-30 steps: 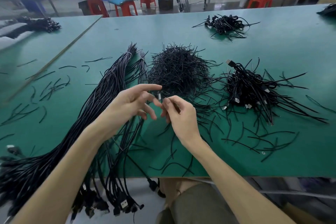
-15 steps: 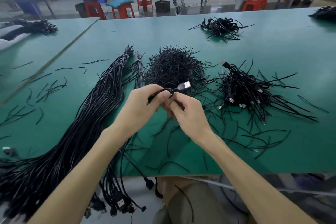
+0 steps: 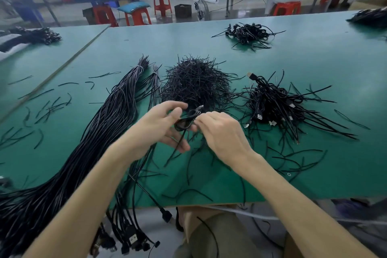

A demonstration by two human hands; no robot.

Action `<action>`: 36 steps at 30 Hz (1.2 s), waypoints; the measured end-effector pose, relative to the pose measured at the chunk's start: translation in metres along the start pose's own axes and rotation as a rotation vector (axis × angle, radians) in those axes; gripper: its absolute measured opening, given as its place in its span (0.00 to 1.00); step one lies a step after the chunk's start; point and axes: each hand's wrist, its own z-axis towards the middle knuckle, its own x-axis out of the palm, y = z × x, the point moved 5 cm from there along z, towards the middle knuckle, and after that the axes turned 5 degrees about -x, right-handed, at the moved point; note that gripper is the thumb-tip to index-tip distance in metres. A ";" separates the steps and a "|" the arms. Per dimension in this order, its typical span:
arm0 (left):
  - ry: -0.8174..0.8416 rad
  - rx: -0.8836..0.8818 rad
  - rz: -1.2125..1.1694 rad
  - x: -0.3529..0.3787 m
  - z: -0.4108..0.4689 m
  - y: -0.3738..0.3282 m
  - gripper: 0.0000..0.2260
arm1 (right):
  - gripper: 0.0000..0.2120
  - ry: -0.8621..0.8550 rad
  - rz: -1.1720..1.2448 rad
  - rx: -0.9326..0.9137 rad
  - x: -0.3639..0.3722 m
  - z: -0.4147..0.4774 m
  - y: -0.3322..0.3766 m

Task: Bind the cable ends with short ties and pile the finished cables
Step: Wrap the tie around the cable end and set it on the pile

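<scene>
Both hands met over the green table at centre frame. The left hand and the right hand each pinched the coiled cable, its plug pointing toward 1 o'clock (motion blur hid the tie). The loose tie heap lay at 12 o'clock, the finished cable pile at 2 o'clock, the unbound cable bundle at 9 o'clock
</scene>
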 end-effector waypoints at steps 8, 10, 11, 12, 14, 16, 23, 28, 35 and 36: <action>0.095 0.298 0.203 -0.001 -0.008 -0.007 0.15 | 0.06 0.035 0.239 0.090 -0.005 0.001 0.003; -0.079 0.382 0.425 -0.003 -0.005 -0.009 0.10 | 0.06 0.033 0.300 0.118 -0.002 -0.002 0.001; -0.162 0.413 0.532 -0.002 -0.005 -0.012 0.05 | 0.06 0.036 0.327 0.146 0.000 -0.003 0.000; -0.230 0.446 0.613 0.000 -0.005 -0.014 0.04 | 0.06 0.029 0.360 0.185 0.002 -0.004 -0.001; -0.335 0.482 0.658 0.004 -0.005 -0.013 0.14 | 0.09 -0.022 0.435 0.251 0.003 -0.003 -0.003; -0.402 0.427 0.634 0.007 -0.003 -0.011 0.20 | 0.11 -0.050 0.460 0.276 0.003 0.000 -0.003; -0.314 0.079 0.697 0.009 0.011 -0.009 0.24 | 0.11 0.011 0.015 0.001 -0.004 -0.002 0.001; -0.146 -0.175 0.457 0.012 0.014 0.004 0.24 | 0.07 -0.020 -0.239 -0.270 -0.004 -0.005 0.005; -0.074 -0.204 0.311 0.021 0.010 0.006 0.20 | 0.10 -0.062 -0.252 -0.280 -0.006 -0.010 0.000; -0.071 -0.181 0.291 0.022 0.009 0.006 0.21 | 0.12 -0.060 -0.244 -0.260 -0.007 -0.010 0.000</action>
